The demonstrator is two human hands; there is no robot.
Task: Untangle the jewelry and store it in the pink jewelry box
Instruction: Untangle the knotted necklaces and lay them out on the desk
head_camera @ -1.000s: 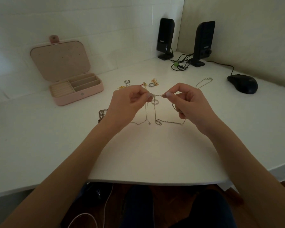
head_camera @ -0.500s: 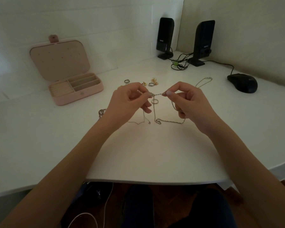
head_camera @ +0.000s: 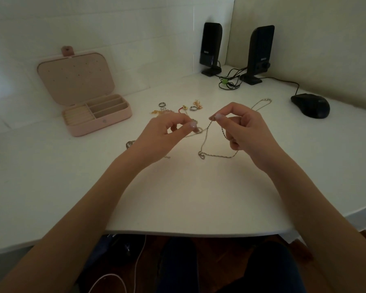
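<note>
Since a second ago we see the hands drawn a little apart, the left hand (head_camera: 167, 134) dropped lower, so the thin silver chain necklace (head_camera: 207, 140) now slants between them. The left hand pinches one strand with a small ring at its fingertips; the right hand (head_camera: 241, 127) pinches the chain's higher end, and its loop droops onto the white bench (head_camera: 188, 197) beneath. The open pink jewelry box (head_camera: 97, 117) sits at ten o'clock from the hands, well apart; loose rings and gold trinkets (head_camera: 178, 107) lie at twelve o'clock, a black computer mouse (head_camera: 310, 105) at two o'clock
</note>
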